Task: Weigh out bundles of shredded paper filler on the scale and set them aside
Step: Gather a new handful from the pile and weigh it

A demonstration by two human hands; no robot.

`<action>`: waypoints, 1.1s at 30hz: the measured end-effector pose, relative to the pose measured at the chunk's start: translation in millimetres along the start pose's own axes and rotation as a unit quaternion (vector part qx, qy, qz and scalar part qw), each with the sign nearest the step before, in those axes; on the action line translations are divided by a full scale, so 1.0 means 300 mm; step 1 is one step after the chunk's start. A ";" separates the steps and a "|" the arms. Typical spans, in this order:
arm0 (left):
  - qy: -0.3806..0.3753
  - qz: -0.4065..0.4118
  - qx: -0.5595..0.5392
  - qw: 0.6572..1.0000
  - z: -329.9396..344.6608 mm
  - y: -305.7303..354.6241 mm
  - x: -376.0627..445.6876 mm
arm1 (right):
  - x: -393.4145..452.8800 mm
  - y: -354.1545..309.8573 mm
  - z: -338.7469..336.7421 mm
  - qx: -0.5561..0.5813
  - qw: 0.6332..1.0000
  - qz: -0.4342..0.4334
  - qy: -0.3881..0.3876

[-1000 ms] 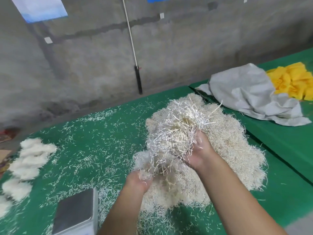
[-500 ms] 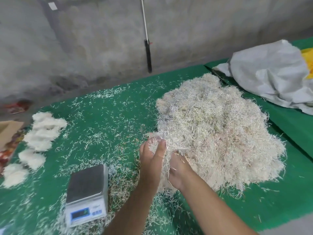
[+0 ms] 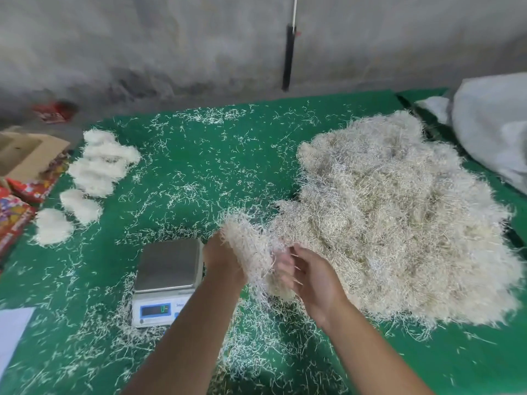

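Low in the middle of the frame, the left hand grips a bundle of shredded paper, its fingers buried in the strands so that only the back of the hand shows. The right hand meets the same bundle from the right, fingers loosely curled and blurred, touching the hanging strands; whether it truly pinches them cannot be told. The bundle hangs between the two hands, just right of the scale and touching the near-left edge of the big heap of shredded paper, which fills the right half of the frame.

The scale stands on the green bench left of the hands, its steel pan bare and its lit display facing the lower edge of the frame. Loose shreds lie scattered across the green surface.

At the left of the frame a row of small white bundles lies apart from the scale. Beyond them, at the left edge, are a cardboard box and red patterned packets. A grey sack lies at the upper right, and a dark-handled pole leans on the concrete wall.
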State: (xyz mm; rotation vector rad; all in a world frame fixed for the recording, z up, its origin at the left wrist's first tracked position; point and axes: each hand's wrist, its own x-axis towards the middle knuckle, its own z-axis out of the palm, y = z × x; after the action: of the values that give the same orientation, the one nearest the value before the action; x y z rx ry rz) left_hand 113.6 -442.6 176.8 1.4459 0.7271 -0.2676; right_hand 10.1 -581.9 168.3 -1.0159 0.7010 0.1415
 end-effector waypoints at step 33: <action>-0.348 -0.283 -0.099 0.888 -0.207 -0.004 -0.079 | -0.112 -0.067 0.321 0.057 0.987 -0.104 0.108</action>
State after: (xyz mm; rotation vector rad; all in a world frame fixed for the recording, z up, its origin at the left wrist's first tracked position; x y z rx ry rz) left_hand 77.1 -389.3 192.5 0.8119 0.5357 -1.0736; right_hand 37.8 -507.1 234.9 -0.9959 0.7851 -0.1904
